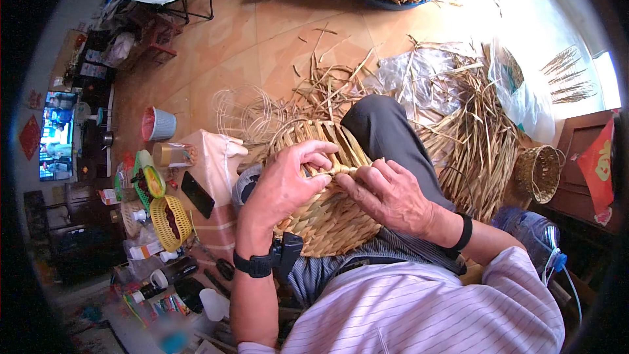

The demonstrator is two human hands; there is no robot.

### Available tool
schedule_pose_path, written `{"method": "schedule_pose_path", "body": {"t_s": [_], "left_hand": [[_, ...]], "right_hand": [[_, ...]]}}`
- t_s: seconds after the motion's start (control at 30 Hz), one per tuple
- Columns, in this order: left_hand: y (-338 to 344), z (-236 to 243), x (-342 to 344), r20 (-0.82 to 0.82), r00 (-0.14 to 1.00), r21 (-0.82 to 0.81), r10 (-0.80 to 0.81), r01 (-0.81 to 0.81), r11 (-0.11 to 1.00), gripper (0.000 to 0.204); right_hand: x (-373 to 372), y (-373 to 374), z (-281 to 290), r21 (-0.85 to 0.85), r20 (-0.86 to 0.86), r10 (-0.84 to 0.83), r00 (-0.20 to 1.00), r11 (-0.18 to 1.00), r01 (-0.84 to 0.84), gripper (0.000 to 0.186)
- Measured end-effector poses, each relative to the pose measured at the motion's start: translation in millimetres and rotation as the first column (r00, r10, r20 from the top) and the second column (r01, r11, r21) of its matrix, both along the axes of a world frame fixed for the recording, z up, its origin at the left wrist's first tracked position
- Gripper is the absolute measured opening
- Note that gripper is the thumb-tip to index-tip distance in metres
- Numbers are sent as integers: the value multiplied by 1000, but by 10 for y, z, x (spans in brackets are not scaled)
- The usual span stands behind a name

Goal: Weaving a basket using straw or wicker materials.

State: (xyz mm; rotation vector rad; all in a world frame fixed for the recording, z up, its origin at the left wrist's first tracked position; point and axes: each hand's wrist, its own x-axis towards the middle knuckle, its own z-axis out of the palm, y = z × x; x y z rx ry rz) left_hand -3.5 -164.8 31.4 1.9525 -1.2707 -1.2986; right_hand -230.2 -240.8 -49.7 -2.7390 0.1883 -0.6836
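A half-round basket (327,226) woven from pale dried plant strips rests on my lap, with loose upright strips along its far edge. My left hand (288,180) is closed at the rim, its thumb and curled fingers pinching the woven edge. Just to the right, my right hand (393,196) is closed too, thumb and forefinger pressed on a strip at the same rim. The fingertips of both hands nearly meet there. Part of the basket's inside is hidden behind my hands.
Heaped dried strips (468,157) and clear plastic sheeting (419,82) lie right of my knee. A wire frame (246,115) stands beyond the basket. At left are a phone (197,194), a yellow plastic basket (170,223) and scissors (225,269). A large water bottle (524,229) sits at right.
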Motion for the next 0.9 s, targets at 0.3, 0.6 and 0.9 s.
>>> {"method": "schedule_pose_path", "body": {"t_s": [0.3, 0.6, 0.9], "left_hand": [[22, -92, -67, -113, 986, -13, 120, -122, 992, 56], [43, -64, -82, -95, 984, 20, 149, -148, 989, 53], [63, -17, -103, -74, 987, 21, 146, -145, 989, 48]], "right_hand": [[17, 28, 2, 117, -44, -58, 997, 991, 63, 53], [8, 68, 15, 129, 10, -84, 996, 988, 82, 48], [113, 156, 19, 110, 118, -143, 983, 985, 130, 37]]}}
